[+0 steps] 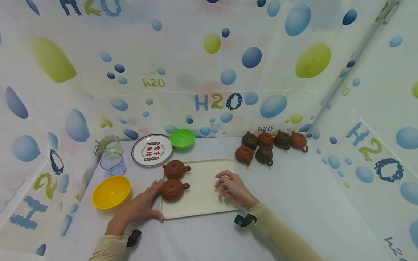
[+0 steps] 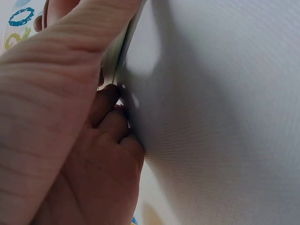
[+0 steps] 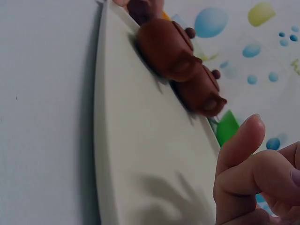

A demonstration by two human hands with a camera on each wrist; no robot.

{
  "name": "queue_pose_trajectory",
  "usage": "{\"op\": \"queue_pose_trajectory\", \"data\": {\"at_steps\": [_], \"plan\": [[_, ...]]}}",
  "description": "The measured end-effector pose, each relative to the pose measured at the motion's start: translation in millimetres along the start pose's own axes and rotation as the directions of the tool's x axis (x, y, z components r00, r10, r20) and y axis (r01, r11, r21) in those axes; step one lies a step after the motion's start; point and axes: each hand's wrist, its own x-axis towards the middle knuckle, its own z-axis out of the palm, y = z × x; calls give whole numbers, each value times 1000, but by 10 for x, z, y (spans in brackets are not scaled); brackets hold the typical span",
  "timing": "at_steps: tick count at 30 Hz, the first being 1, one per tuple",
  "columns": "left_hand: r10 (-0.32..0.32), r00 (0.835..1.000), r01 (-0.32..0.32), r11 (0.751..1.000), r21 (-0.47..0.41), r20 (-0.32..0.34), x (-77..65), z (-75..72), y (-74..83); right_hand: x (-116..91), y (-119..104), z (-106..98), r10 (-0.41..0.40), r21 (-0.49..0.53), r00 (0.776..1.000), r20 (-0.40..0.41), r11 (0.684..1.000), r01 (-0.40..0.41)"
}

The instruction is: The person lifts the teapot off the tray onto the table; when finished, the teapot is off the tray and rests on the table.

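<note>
A cream tray (image 1: 205, 195) lies on the white table with two reddish-brown clay teapots (image 1: 172, 189) standing along its left side. My left hand (image 1: 140, 206) is at the tray's left edge, thumb spread toward the near corner and fingertips by the nearer teapot. In the left wrist view, the fingers (image 2: 112, 117) rest low against the tabletop beside the tray edge. Over the right part of the tray hovers my right hand (image 1: 233, 188), fingers loosely bent and holding nothing. The right wrist view shows its fingers (image 3: 248, 164) apart from both teapots (image 3: 164, 49).
Several brown and dark teapots (image 1: 265, 154) cluster at the back right. Behind the tray are a round plate with red characters (image 1: 151, 149) and a green bowl (image 1: 182, 139). A yellow bowl (image 1: 111, 192) and two clear cups (image 1: 112, 165) stand at the left.
</note>
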Motion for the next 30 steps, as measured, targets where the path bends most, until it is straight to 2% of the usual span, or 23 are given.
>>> {"op": "queue_pose_trajectory", "data": {"at_steps": [10,17,24,30], "plan": [[-20,1000,20,1000,-5,4,-24,-5,35,107,112,335,-21,-6,995,93,1000,22],[-16,1000,16,1000,6,3,-4,-3,17,193,66,591,2,-14,989,145,1000,0],[-23,1000,23,1000,-1,3,4,8,-13,282,9,836,21,-118,977,211,993,4],[-16,1000,16,1000,1,4,9,13,-16,272,15,967,25,-174,959,282,984,25]]}}
